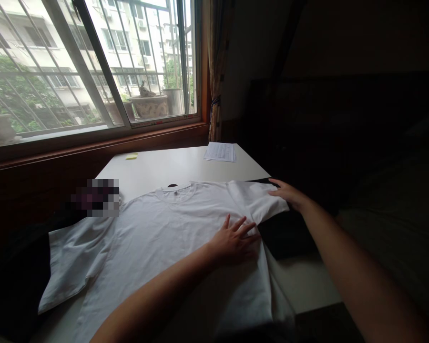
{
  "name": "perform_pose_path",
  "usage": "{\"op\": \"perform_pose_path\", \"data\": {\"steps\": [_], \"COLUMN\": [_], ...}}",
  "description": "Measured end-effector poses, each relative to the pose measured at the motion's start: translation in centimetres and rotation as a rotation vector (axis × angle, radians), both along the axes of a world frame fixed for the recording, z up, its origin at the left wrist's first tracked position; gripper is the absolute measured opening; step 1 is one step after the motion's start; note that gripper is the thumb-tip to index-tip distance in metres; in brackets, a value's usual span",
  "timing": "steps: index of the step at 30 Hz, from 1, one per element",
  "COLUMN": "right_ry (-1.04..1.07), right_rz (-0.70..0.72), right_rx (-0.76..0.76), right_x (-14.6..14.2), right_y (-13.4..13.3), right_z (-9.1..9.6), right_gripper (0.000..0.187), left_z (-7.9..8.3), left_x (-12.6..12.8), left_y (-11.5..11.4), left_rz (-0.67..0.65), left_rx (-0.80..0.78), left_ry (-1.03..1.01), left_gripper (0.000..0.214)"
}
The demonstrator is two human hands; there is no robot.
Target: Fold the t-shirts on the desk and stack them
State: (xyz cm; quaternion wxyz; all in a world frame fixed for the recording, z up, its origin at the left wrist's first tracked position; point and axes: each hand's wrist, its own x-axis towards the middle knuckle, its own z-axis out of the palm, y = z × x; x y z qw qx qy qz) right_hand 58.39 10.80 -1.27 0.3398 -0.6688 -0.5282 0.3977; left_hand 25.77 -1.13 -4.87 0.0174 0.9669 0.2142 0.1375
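A white T-shirt lies spread over the table, its round neckline toward the window. My left hand rests on the shirt's right side with fingers spread, just below the right sleeve. At the end of that sleeve, my right hand touches the fabric; its thumb and fingers are apart. The other sleeve hangs toward the left edge of the table, with small wrinkles in it. Dark fabric shows under and beside the right sleeve.
The white table stands below a barred window. Printed sheets lie at its far right corner and a yellow note at the far left. A blurred-out patch covers something on the left. A curtain hangs beside the window.
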Motion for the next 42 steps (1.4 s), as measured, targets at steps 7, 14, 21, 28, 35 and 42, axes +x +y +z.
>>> {"op": "perform_pose_path", "data": {"steps": [7,14,21,28,35,42], "right_ry": [-0.043,-0.297,-0.080,-0.448,-0.762,-0.816], "right_rz": [0.020,0.255,0.818,0.532,0.570,0.639], "right_rx": [0.127,0.281,0.082,0.346,0.414,0.343], "right_x": [-3.8,-12.5,-19.0,-14.1,-10.2,-9.0], "right_y": [-0.2,-2.2,-4.5,-2.8,-6.1,-9.9], "right_z": [4.2,8.3,7.9,3.4,-1.1,-2.3], "right_gripper": [0.079,0.074,0.079,0.048,0.050,0.063], "left_z": [-0.8,0.0,0.4,2.5,3.1,0.7], "left_x": [0.7,1.3,1.7,-1.8,-7.3,-10.7], "left_y": [0.1,-0.8,-2.5,-2.6,3.9,8.4], "left_rz": [-0.013,0.002,-0.005,-0.104,0.410,0.720], "left_rx": [0.027,0.099,0.083,-0.045,-0.076,-0.206], "left_ry": [-0.007,0.007,-0.053,-0.077,-0.308,-0.275], "left_gripper": [0.063,0.056,0.047,0.027,0.020,0.042]}}
